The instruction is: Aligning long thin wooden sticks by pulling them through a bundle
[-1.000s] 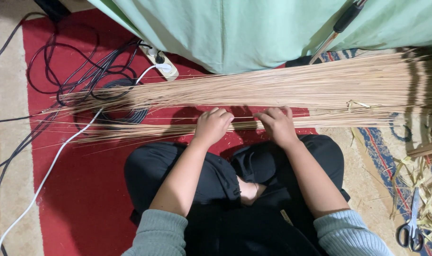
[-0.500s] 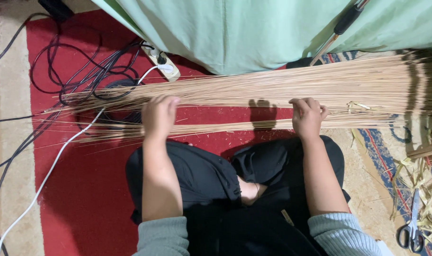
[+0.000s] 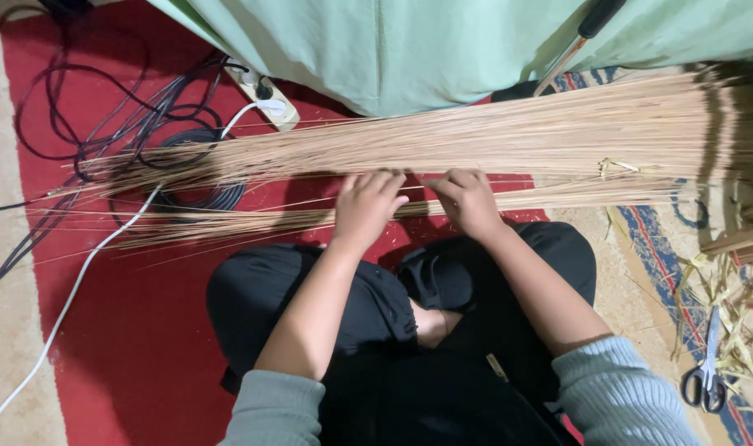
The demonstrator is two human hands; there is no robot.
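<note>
I see 2 hands side by side on the thin bundle of sticks (image 3: 310, 216) lying across the red mat (image 3: 145, 330): left hand (image 3: 366, 206) and right hand (image 3: 469, 198) clasp it (fingers curled over). I'd grip evenly, keeping strands aligned.

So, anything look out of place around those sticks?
A tangle of dark cables and a white cable run under the thin ends of the sticks. Scissors lie among loose leaf scraps at the right. Both hands rest on the sticks.
</note>
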